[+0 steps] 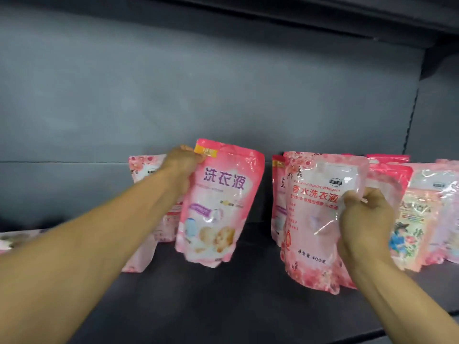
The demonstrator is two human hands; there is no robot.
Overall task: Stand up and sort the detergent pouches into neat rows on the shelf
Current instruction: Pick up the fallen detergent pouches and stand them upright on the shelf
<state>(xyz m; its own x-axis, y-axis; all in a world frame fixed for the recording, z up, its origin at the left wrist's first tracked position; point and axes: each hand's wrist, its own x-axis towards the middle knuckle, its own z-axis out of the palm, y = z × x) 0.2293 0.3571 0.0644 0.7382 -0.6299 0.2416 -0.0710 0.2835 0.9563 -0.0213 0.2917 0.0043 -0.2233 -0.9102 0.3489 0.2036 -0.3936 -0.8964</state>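
My left hand point(185, 167) grips the top left corner of a pink pouch with purple lettering point(218, 204), holding it tilted with its bottom just above or on the dark shelf point(223, 294). My right hand point(365, 219) pinches the right side of a pale pink floral pouch with red lettering point(320, 219), which stands upright. Behind that one stands another pink pouch point(278, 194). A floral pouch point(146, 170) stands behind my left forearm. Further pouches point(417, 214) stand in a group at the right.
A pouch point(15, 240) lies flat at the far left edge of the shelf. The grey back panel point(198, 95) rises behind the pouches. An upper shelf point(372, 16) overhangs at top right. Bare shelf surface lies between the two held pouches and toward the front edge.
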